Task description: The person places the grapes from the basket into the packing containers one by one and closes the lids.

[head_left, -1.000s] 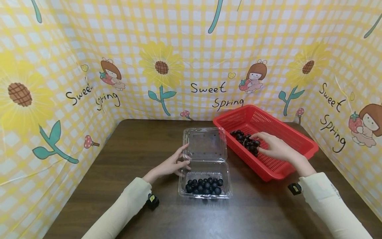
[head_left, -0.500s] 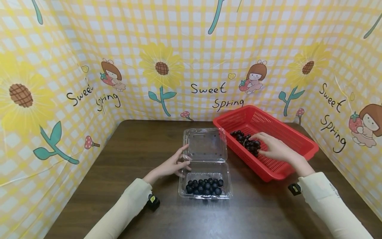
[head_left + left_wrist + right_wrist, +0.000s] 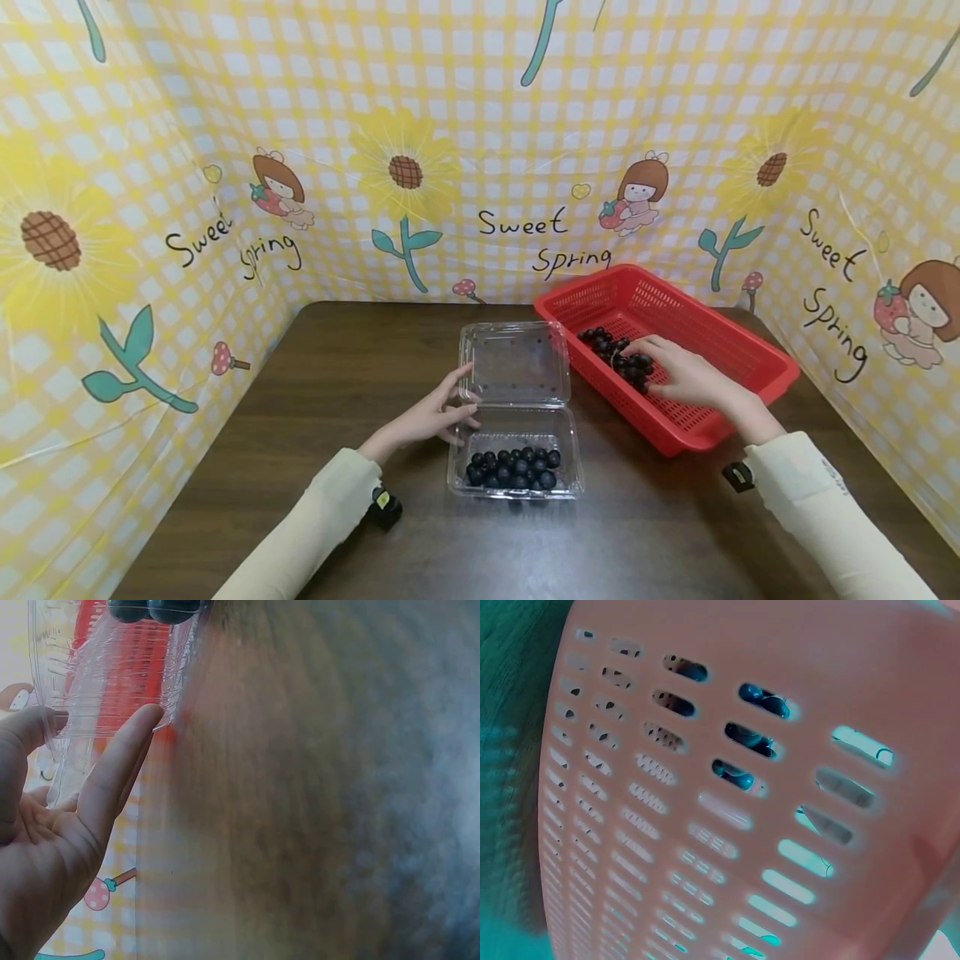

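A clear plastic clamshell box [image 3: 516,421] lies unfolded on the table, with several dark loose grapes [image 3: 517,469] in its front half and its lid [image 3: 517,362] laid back. My left hand [image 3: 427,414] rests at its left side near the hinge, fingers spread and fairly straight; in the left wrist view one finger [image 3: 124,769] touches the clear wall. Inside the red basket [image 3: 757,350], my right hand [image 3: 693,372] grips the near end of a dark bunch of grapes [image 3: 611,350] between curled fingers and thumb. Through the slots of the basket wall [image 3: 840,690], the right wrist view shows dark grapes [image 3: 757,740].
The basket stands at the back right of the brown wooden table [image 3: 337,358], its near left wall close beside the box. A yellow checked cloth [image 3: 450,125] with printed sunflowers encloses the table at the back and sides.
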`<state>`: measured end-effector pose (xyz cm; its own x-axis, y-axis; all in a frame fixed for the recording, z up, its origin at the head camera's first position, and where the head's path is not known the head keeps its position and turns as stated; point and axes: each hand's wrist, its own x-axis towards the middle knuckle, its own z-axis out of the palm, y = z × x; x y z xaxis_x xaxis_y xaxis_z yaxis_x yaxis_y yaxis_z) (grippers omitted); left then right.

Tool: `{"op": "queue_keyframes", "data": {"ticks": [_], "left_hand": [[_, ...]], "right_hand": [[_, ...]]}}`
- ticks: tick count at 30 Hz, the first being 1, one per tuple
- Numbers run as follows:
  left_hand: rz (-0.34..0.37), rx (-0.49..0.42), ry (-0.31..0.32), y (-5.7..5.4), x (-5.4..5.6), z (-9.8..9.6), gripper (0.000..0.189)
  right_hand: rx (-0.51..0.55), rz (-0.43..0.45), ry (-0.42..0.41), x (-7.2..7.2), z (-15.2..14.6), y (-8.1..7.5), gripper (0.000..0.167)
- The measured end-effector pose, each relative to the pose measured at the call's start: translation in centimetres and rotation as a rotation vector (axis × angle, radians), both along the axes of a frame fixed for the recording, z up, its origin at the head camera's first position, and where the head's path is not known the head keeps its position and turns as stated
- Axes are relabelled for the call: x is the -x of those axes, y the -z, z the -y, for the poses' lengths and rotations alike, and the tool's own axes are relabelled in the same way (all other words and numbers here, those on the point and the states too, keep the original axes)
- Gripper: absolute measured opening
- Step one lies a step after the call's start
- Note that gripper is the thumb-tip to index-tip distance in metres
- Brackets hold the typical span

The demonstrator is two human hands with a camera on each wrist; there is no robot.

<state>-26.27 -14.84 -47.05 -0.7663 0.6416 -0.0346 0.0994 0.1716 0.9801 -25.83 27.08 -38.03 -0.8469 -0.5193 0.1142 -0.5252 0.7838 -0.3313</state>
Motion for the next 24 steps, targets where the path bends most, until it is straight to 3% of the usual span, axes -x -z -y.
{"op": "queue_keyframes", "data": {"ticks": [24], "left_hand": [[-0.007, -0.006, -0.006, 0.2, 0.0, -0.1, 0.075]], "right_hand": [[-0.059, -0.014, -0.010, 0.6, -0.1, 1.5, 0.057]]}}
